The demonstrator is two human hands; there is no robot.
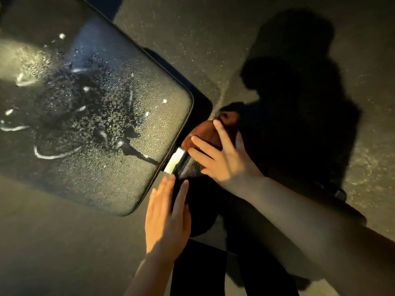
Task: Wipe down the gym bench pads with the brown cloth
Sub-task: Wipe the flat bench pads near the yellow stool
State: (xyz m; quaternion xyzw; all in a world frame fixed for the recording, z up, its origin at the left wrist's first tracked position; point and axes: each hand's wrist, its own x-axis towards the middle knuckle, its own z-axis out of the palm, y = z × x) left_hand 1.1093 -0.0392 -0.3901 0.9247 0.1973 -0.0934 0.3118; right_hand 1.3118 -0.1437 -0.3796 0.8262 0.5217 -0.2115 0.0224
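A large black bench pad (149,180) fills the left half of the view, wet with droplets and white foam streaks; a dark trickle runs to its right edge. The brown cloth (205,133) lies just off that edge, on a darker pad or frame part below. My right hand (222,159) presses flat on the cloth with fingers spread. My left hand (166,218) hovers flat and empty by the pad's lower right corner, fingertips near a white label (174,160) on the pad's edge.
A speckled dark rubber floor (213,39) surrounds the bench. A deep shadow of a person falls across the floor at right. Dark frame parts (339,193) run under my right forearm. A dark trouser leg (198,272) shows at the bottom.
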